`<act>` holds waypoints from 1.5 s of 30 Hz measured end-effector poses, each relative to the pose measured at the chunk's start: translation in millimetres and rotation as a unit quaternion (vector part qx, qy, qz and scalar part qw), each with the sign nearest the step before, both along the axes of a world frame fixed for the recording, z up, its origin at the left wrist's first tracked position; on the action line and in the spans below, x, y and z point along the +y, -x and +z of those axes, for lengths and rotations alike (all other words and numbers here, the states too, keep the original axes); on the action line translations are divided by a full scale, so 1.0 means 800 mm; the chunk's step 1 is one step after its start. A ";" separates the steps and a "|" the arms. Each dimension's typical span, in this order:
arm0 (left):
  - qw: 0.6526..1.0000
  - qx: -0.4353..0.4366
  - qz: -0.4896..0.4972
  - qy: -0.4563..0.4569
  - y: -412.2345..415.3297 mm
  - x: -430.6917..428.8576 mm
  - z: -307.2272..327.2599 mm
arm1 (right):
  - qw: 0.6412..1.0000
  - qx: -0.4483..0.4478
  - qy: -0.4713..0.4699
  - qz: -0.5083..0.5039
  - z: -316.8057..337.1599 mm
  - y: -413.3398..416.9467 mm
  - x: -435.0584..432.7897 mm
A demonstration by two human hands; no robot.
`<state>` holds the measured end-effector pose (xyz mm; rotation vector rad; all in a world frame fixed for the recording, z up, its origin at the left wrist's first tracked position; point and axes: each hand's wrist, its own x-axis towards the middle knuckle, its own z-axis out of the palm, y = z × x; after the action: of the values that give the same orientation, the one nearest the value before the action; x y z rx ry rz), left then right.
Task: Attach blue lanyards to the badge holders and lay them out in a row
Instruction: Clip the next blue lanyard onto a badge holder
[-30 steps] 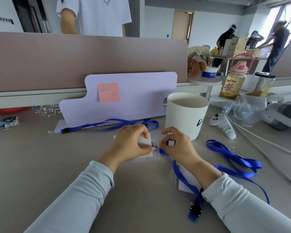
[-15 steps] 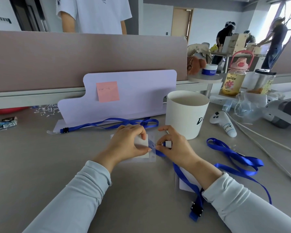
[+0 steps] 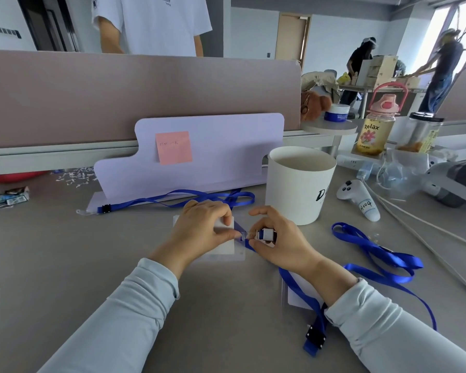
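Observation:
A clear badge holder (image 3: pixel 222 249) with a white card lies on the grey desk at centre. My left hand (image 3: pixel 199 230) pinches its right edge. My right hand (image 3: pixel 277 239) pinches the metal clip (image 3: pixel 265 234) of a blue lanyard (image 3: pixel 296 286), held right against the holder's slot. That lanyard runs back under my right wrist to a black buckle (image 3: pixel 315 337). A second badge holder (image 3: pixel 300 294) lies under my right forearm. Another blue lanyard (image 3: pixel 172 199) lies along the lilac board, and a third blue lanyard (image 3: pixel 379 254) is looped at the right.
A white paper bucket (image 3: pixel 299 184) stands just behind my right hand. A lilac board (image 3: pixel 199 152) with a pink sticky note leans on the partition. A white controller (image 3: pixel 359 200), cables, bottles and jars crowd the right. A person in a white shirt stands behind the partition.
My right hand has turned slightly, so the clip now shows between its fingers at the holder's edge. The left hand keeps its pinch on the holder.

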<state>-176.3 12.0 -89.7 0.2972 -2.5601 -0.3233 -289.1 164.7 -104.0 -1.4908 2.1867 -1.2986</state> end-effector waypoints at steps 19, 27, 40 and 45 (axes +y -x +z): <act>0.999 -0.036 0.003 0.041 0.000 0.005 0.010 | 1.000 -0.014 -0.004 -0.015 0.005 -0.001 0.001; 0.996 -0.086 0.002 0.031 0.002 0.019 0.021 | 0.999 0.011 0.025 -0.018 0.003 -0.002 0.001; 0.993 -0.110 -0.001 0.049 0.001 0.025 0.031 | 0.997 0.066 0.030 -0.001 -0.002 0.002 0.001; 0.992 -0.114 -0.011 0.054 0.000 0.027 0.032 | 0.997 0.079 0.016 0.012 -0.002 0.004 0.002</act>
<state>-176.1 33.4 -64.4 0.2810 -2.7961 -0.1663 -292.6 166.4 -105.5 -1.6803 2.2453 -1.2526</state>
